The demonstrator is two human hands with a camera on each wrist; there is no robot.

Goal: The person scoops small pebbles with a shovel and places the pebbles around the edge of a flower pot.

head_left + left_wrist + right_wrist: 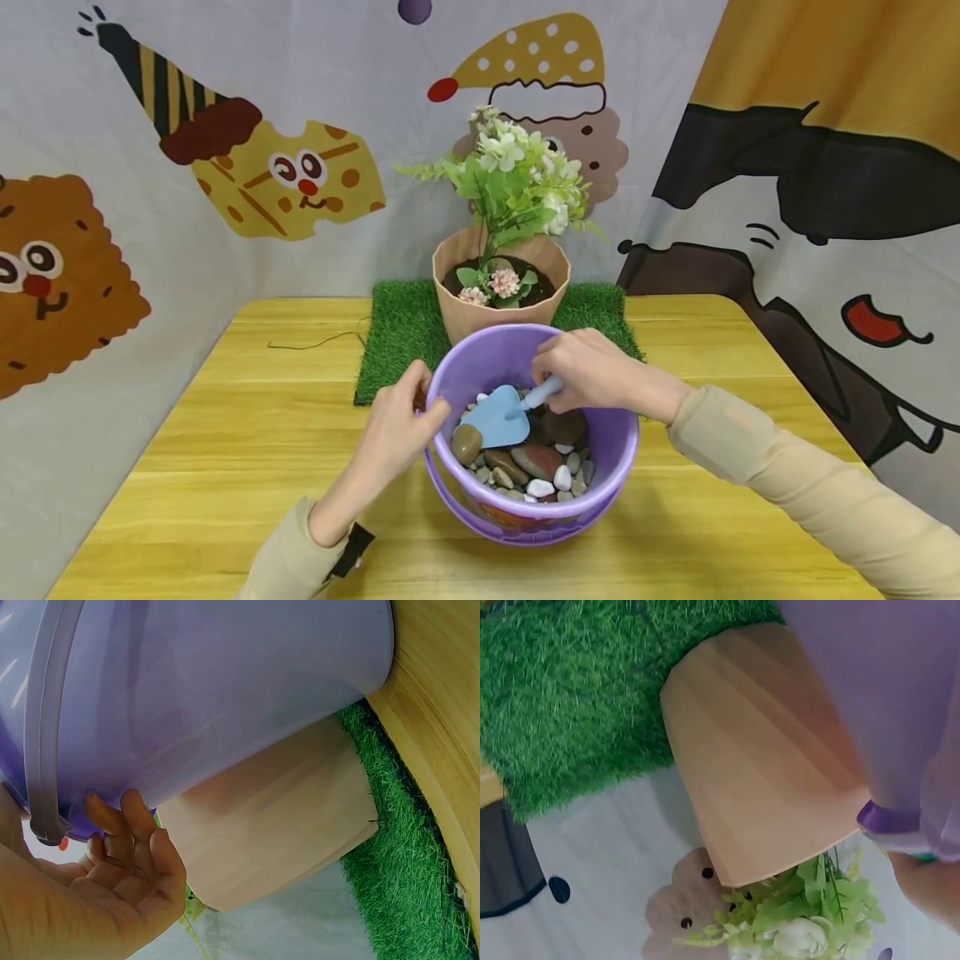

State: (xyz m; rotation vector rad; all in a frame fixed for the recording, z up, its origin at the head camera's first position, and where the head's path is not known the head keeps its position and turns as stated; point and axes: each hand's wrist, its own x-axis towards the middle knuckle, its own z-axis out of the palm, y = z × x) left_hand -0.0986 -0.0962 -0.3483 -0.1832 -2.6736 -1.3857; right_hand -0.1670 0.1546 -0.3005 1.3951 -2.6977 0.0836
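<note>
One purple bucket (491,358), smooth glossy plastic, round-mouthed, on the table (247,433) just in front of the plant pot (460,321); its curved carrying handle (517,535) hangs low along the near side. Left hand (397,423) clamped on the bucket's left rim: thumb over the edge, fingers bent against the slick outer wall. Right hand (588,368) well apart from the left, reaching over the far right of the rim, fingers wrapped round the grip of a pale blue scoop (501,419). Scoop lies inside the bucket, broad flat blade angled toward the near left, over the stones (537,461); cannot tell how firmly it touches them. Stones smooth and rounded: brown and reddish ovals, small grey pebbles, a few glossy white ones, a tan lump (467,445) by the blade's edge. Pot peach-coloured, faceted, wider at the mouth, dark crumbly soil (536,293) within; leafy stems, white blossoms (501,152), ruffled pink flower (505,282). Beneath it, a shaggy green turf mat (405,333). Table yellow, streaked wood grain. Thin dark wire (315,344) left of the mat. Behind, creased cloth (315,50) printed with cartoon snacks.
</note>
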